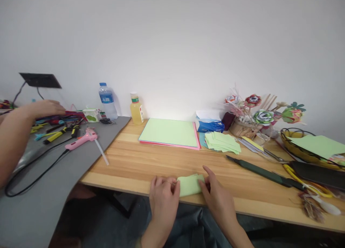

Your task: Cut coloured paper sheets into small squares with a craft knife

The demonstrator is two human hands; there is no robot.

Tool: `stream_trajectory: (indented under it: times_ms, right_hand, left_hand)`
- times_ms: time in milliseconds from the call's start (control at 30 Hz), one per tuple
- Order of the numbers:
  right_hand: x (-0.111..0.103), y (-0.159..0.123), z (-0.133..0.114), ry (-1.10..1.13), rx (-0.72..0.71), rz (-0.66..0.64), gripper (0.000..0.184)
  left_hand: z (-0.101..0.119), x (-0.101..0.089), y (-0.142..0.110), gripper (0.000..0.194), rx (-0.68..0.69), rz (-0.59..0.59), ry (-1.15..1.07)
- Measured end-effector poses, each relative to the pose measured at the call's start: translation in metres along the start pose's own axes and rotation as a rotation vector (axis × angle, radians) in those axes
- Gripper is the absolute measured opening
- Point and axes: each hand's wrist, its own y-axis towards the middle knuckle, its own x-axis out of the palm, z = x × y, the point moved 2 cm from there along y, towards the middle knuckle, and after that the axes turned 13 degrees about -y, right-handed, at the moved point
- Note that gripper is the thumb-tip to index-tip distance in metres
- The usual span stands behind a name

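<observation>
A small folded piece of light green paper (189, 186) lies at the front edge of the wooden table, between my two hands. My left hand (163, 194) grips its left end, thumb along the paper's edge and the other fingers curled. At the right end, my right hand (217, 194) pinches the paper with the thumb, while its index finger points up and away. Beyond the hands is a loose pile of small light green paper pieces (222, 142). Further left lies a stack of large paper sheets (169, 132), light green on top with pink beneath.
Right of my hands lies a dark green long tool (261, 172), near a yellow basket (293, 147) and paper flowers (263, 116). Two bottles (137, 110) stand by the wall. On the grey left table, another person's arm (16, 133) reaches past a pink glue gun (82, 139) and pliers (58, 135).
</observation>
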Motion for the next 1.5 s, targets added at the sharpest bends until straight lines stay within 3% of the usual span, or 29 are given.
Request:
stream_trajectory:
  times_ms: [100, 267, 767, 1100, 1500]
  right_hand:
    - [0.001, 0.001, -0.003, -0.014, 0.007, 0.014, 0.047]
    - [0.001, 0.002, 0.0, 0.029, -0.03, 0.031, 0.042]
    - [-0.002, -0.007, 0.001, 0.007, -0.185, 0.096, 0.028]
    - [-0.002, -0.001, -0.001, -0.092, -0.136, 0.052, 0.024]
    - [-0.009, 0.003, -0.007, -0.167, -0.161, 0.139, 0.027]
  left_hand:
    - [-0.002, 0.003, 0.0, 0.008, 0.025, -0.004, 0.031]
    - [-0.006, 0.002, -0.007, 0.02, 0.064, 0.018, -0.038]
    - [-0.004, -0.008, -0.002, 0.014, 0.14, 0.02, -0.154]
    - [-0.002, -0.009, 0.01, 0.016, 0.082, -0.096, -0.057]
    - [-0.022, -0.007, 0.01, 0.013, 0.21, -0.122, -0.094]
